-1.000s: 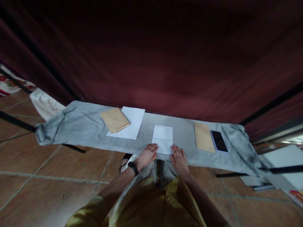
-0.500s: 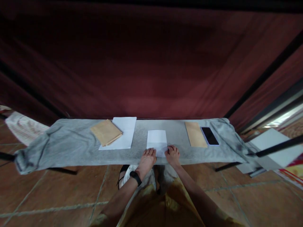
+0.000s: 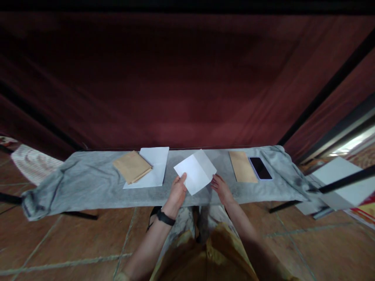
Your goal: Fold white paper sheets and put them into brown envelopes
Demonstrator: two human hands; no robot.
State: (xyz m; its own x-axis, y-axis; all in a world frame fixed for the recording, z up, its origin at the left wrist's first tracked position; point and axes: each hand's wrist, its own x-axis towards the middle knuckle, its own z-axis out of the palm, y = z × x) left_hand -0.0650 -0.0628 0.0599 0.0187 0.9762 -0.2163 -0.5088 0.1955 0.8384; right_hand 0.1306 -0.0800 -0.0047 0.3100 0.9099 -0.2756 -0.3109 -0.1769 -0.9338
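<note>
A white sheet of paper [image 3: 195, 173] with a crease across it is held turned at an angle above the cloth, in front of me. My left hand [image 3: 177, 191] is closed on its lower left edge, thumb on top and fingers underneath. At the right corner of the sheet is my right hand [image 3: 221, 188], its bent fingers against the edge; its thumb is hard to make out. To the left, several brown envelopes [image 3: 131, 166] lie stacked partly over larger white paper [image 3: 158, 168]. A single brown envelope [image 3: 242, 167] lies to the right.
A phone [image 3: 260, 168] with a dark screen lies beside the right envelope. Grey cloth [image 3: 88, 179] covers the narrow table. A dark red fabric panel [image 3: 187, 86] rises behind it. White boards [image 3: 340, 177] stand low at the right, near a black metal bar [image 3: 348, 180].
The white sheet has been lifted off the cloth and turned at an angle. My left hand has gone from lying on it to gripping its edge; my right hand has shifted slightly right.
</note>
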